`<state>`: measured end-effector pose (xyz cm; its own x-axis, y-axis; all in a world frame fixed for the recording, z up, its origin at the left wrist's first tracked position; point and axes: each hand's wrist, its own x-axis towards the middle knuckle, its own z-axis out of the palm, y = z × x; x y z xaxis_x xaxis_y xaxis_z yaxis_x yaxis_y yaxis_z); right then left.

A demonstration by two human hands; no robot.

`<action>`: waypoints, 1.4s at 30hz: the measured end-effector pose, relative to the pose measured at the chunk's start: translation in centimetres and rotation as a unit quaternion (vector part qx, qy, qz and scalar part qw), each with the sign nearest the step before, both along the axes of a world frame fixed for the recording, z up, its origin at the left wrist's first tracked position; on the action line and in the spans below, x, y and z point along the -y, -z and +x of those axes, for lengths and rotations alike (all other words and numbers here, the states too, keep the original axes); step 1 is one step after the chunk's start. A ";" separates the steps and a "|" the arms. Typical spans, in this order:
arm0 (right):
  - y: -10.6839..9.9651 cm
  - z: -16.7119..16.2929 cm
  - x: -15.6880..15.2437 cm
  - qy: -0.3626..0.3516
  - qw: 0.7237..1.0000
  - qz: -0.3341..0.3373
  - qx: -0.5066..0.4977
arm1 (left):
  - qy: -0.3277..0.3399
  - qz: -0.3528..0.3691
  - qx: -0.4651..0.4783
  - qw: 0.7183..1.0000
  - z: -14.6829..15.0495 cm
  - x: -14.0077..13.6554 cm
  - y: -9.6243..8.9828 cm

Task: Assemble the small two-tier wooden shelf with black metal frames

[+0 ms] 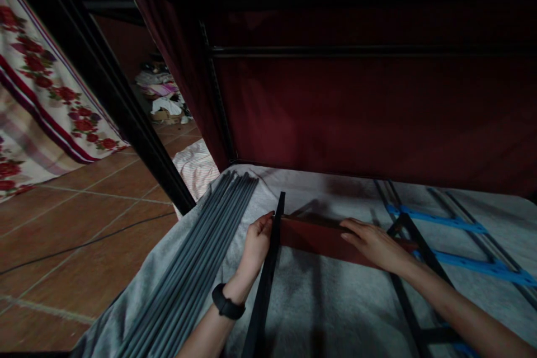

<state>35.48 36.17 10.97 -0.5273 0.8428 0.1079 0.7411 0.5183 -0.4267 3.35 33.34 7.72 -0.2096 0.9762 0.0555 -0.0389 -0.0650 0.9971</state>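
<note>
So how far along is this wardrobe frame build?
Done: the dark red fabric cover hangs on an upright frame behind. In hand: the left hand holds a black bar, while the right hand presses a dark red panel against it. Left: a bundle of grey rods lies unused on the grey cloth.

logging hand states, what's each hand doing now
left hand: fingers closed on black bar
right hand: open, flat on red panel
</note>
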 end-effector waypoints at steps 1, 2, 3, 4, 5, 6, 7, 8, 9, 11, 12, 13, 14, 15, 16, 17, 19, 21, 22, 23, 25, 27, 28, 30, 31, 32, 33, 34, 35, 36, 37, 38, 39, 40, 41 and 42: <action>0.0 0.0 0.0 0.000 1.000 0.000 0.005 | 0.010 -0.004 0.004 1.000 0.0 0.1 -0.2; 0.0 -0.1 0.0 0.000 1.000 0.001 0.009 | 0.020 -0.008 0.008 1.000 0.0 0.2 -0.4; 0.1 -0.1 0.0 0.001 1.000 0.002 0.012 | 0.027 -0.010 0.011 1.000 -0.1 0.3 -0.6; 0.1 -0.2 0.0 0.002 1.000 0.003 0.015 | 0.033 -0.010 0.011 0.999 -0.1 0.3 -0.8; 0.1 -0.2 0.0 0.005 1.000 0.005 0.017 | 0.037 -0.008 0.009 0.999 -0.1 0.3 -0.8; 0.2 -0.2 0.1 0.008 1.000 0.009 0.018 | 0.039 -0.004 0.003 0.999 -0.2 0.2 -0.9; 0.2 -0.2 0.1 0.009 1.000 0.013 0.020 | 0.039 0.001 -0.007 0.999 -0.2 0.1 -0.8; 0.3 -0.2 0.1 0.010 1.000 0.015 0.021 | 0.037 0.005 -0.019 0.999 -0.3 0.0 -0.8; 0.3 -0.2 0.1 0.010 1.000 0.017 0.022 | 0.031 0.008 -0.030 0.999 -0.4 -0.2 -0.7; 0.3 -0.2 0.1 0.008 1.000 0.021 0.022 | 0.020 0.007 -0.038 0.999 -0.6 -0.6 -0.5; 0.3 -0.2 0.2 0.008 1.000 0.023 0.020 | 0.018 0.002 -0.032 0.999 -0.6 -0.9 -0.5; 0.2 -0.2 0.2 0.008 1.000 0.024 0.019 | 0.017 -0.005 -0.020 1.000 -0.7 -1.1 -0.4; 0.2 -0.3 0.2 0.009 1.000 0.024 0.018 | 0.015 -0.010 -0.004 1.000 -0.7 -1.2 -0.4; 0.1 -0.3 0.2 0.010 1.000 0.023 0.018 | 0.013 -0.015 0.013 1.000 -0.7 -1.4 -0.3; 0.0 -0.3 0.3 0.011 1.000 0.021 0.020 | 0.009 -0.019 0.030 0.999 -0.7 -1.4 -0.3; -0.1 -0.4 0.3 0.013 0.999 0.018 0.023 | 0.002 -0.020 0.044 0.999 -0.6 -1.5 -0.3; -0.2 -0.4 0.3 0.016 0.999 0.012 0.032 | -0.008 -0.018 0.063 0.998 -0.5 -1.4 -0.3; -0.4 -0.5 0.2 0.016 0.999 0.008 0.041 | -0.009 -0.014 0.070 0.997 -0.5 -1.2 -0.4; -0.4 -0.5 0.2 0.015 0.999 0.006 0.045 | -0.006 -0.013 0.070 0.997 -0.5 -1.1 -0.6; -0.5 -0.5 0.2 0.015 0.999 0.004 0.049 | -0.002 -0.011 0.067 0.998 -0.5 -1.0 -0.7; -0.5 -0.5 0.2 0.017 0.998 0.001 0.052 | 0.007 -0.013 0.067 0.998 -0.5 -0.9 -1.0; -0.6 -0.6 0.2 0.022 0.998 -0.004 0.056 | 0.009 -0.024 0.086 0.996 -0.4 -0.8 -1.2; -0.6 -0.6 0.2 0.024 0.998 -0.005 0.057 | 0.004 -0.032 0.101 0.994 -0.3 -0.8 -1.2; -0.6 -0.6 0.2 0.027 0.998 -0.008 0.061 | -0.014 -0.051 0.124 0.991 0.0 -0.9 -1.0; -0.5 -0.6 0.2 0.028 0.998 -0.009 0.061 | -0.022 -0.058 0.127 0.990 0.1 -1.0 -0.9; -0.5 -0.6 0.2 0.027 0.998 -0.009 0.061 | -0.029 -0.062 0.124 0.990 0.2 -1.0 -0.8; -0.4 -0.6 0.1 0.027 0.998 -0.010 0.060 | -0.032 -0.062 0.118 0.991 0.3 -1.1 -0.7; -0.4 -0.5 0.1 0.026 0.998 -0.010 0.058 | -0.033 -0.061 0.110 0.992 0.3 -1.1 -0.7; -0.3 -0.5 0.1 0.025 0.998 -0.010 0.056 | -0.033 -0.056 0.102 0.993 0.3 -1.1 -0.7; -0.3 -0.5 0.1 0.024 0.998 -0.009 0.055 | -0.033 -0.049 0.095 0.994 0.3 -1.1 -0.8; -0.3 -0.5 0.1 0.024 0.998 -0.008 0.055 | -0.031 -0.042 0.088 0.995 0.3 -1.1 -0.9; -0.3 -0.5 0.1 0.025 0.998 -0.007 0.055 | -0.027 -0.037 0.083 0.995 0.2 -1.1 -1.0; -0.3 -0.5 0.1 0.026 0.998 -0.007 0.055 | -0.024 -0.034 0.081 0.996 0.2 -1.0 -1.2; -0.3 -0.5 0.1 0.028 0.998 -0.008 0.057 | -0.025 -0.031 0.083 0.996 0.1 -1.0 -1.3; -0.3 -0.5 0.1 0.030 0.998 -0.009 0.058 | -0.030 -0.032 0.086 0.995 0.1 -0.9 -1.3; -0.4 -0.5 0.1 0.031 0.998 -0.011 0.060 | -0.033 -0.038 0.090 0.995 0.1 -0.9 -1.3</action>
